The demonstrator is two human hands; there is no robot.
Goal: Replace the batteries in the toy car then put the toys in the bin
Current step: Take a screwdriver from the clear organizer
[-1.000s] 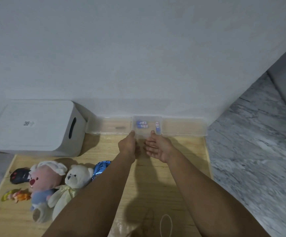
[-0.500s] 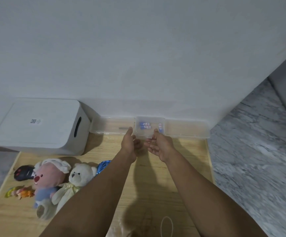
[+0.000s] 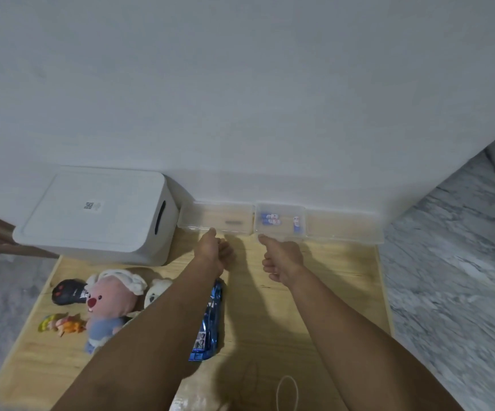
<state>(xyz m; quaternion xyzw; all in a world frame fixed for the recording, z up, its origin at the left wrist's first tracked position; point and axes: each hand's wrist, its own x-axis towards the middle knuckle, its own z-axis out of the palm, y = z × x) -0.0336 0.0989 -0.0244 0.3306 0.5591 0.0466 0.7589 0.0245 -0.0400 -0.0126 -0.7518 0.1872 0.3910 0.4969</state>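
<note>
Hands [image 3: 283,259] apart now, batteries [image 3: 271,219] beyond.

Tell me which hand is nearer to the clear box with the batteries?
Right. The right hand touches the near left corner of the clear box holding the batteries; the left hand is at the neighbouring box, further left.

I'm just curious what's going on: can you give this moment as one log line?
step: reaching for batteries | left hand: at clear tray edge | right hand: at battery box edge | toys: on board | bin: closed

Three blue-white batteries [image 3: 273,220] lying flat in clear tray [image 3: 280,234] by wall; white lidded bin [image 3: 92,215] at left; plush toys [image 3: 110,304] lying before bin.
</note>
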